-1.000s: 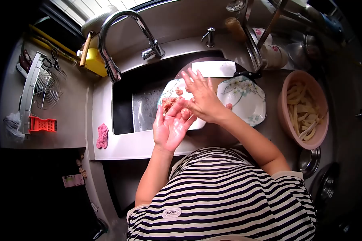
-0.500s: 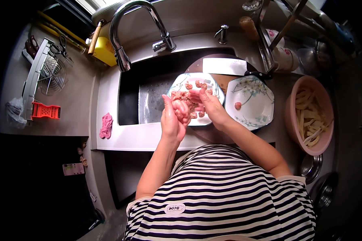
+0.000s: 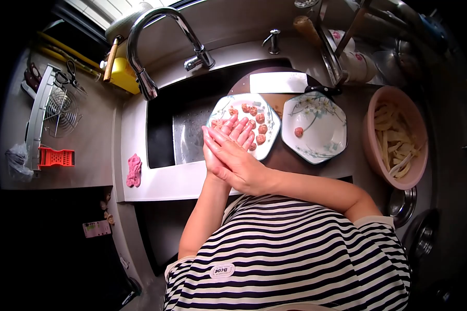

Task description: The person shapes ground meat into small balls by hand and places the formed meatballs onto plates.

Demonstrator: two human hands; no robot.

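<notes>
Right hand (image 3: 243,168) lies flat over left hand (image 3: 213,161); can't tell what's between. White angular floral ceramic plate (image 3: 272,117) of round pink meatballs (image 3: 261,139) sits just beyond grip, matching plate (image 3: 319,133) to right.

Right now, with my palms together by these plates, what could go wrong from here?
Your right hand covers much of your left hand, and anything between the palms is hidden; pressing hard might flatten it. Your fingers overlap the left plate, so they could smear the meat balls there. The lone ball on the right plate could roll if that plate gets bumped.
</notes>
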